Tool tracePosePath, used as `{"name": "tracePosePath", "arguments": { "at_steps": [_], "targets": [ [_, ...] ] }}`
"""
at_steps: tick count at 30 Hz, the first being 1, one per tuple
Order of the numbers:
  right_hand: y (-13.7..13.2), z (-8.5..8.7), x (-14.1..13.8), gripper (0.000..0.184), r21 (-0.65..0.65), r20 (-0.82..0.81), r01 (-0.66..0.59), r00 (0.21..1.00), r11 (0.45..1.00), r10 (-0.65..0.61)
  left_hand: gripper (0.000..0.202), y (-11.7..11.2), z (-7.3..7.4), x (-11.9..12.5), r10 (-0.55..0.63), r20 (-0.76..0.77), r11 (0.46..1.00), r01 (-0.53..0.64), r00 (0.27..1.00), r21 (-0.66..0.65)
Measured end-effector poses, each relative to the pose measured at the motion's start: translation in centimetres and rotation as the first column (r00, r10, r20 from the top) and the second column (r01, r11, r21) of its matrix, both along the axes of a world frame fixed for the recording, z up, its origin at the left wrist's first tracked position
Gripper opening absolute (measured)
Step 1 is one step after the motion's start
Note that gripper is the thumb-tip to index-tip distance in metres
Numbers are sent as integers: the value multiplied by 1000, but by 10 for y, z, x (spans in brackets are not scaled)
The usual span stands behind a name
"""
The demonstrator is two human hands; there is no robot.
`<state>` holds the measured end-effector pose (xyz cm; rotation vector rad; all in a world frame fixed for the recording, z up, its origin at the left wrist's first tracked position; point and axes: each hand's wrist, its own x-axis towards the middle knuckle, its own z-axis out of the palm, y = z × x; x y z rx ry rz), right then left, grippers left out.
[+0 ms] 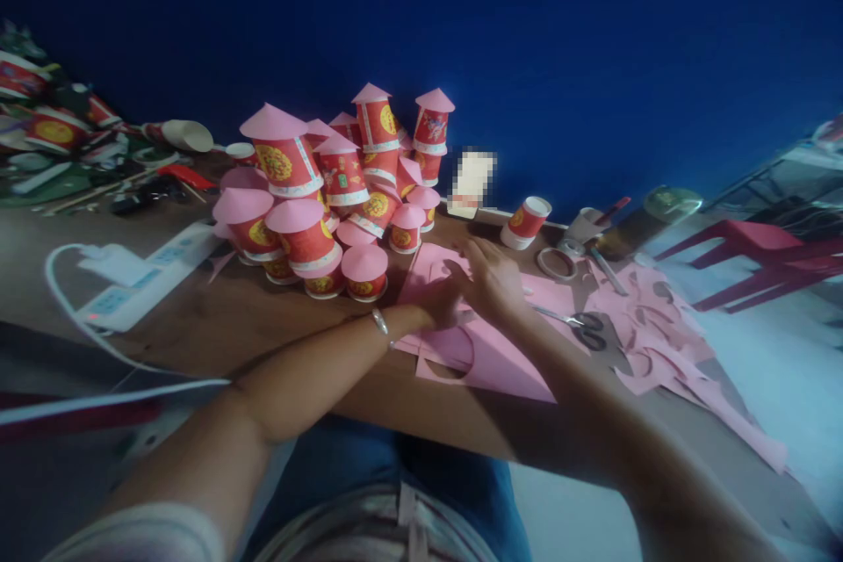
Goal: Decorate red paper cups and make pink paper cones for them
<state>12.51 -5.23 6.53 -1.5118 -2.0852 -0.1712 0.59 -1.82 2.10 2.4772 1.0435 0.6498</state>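
Your left hand (443, 303) and right hand (495, 281) meet over the pink paper (507, 369) on the surface (217, 307), between red cups (303, 244) and scissors (580, 321). Whether your fingers (479, 255) grip anything, I cannot tell

You can't make out any word, number or brand here. The red paper cups (306, 246) before you carry round gold emblems (273, 163) and pale printed bands (296, 190), but their markings are too blurred for you to read. Those on the white power strip (154, 274) are too small, and the smartphone (470, 180) shows you only pixelated blocks.
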Motion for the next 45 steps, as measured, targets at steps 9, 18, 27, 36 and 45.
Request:
{"name": "tracePosePath", "arguments": {
  "at_steps": [9,18,27,36,45],
  "targets": [
    [-39,-73,120,21,-107,-173,334,921,937,-348,16,4,-11,-10,-317,236,909,366,918,-200],
    [-38,-75,116,29,-54,-92,243,965,968,-247,21,17,-8,-3,-242,310,945,296,920,-141],
    [-35,-76,116,19,-39,-110,50,992,998,-54,14,31,-2,-7,-229,157,973,232,961,0],
    [-44,-73,96,47,-22,-91,9,996,1000,-11,20,14,-1,-12,-235,130,972,235,963,16],
    [-38,-70,103,31,-167,149,119,984,979,-94,41,8,-12,-43,-121,-141,992,124,983,11]
  ]
}}
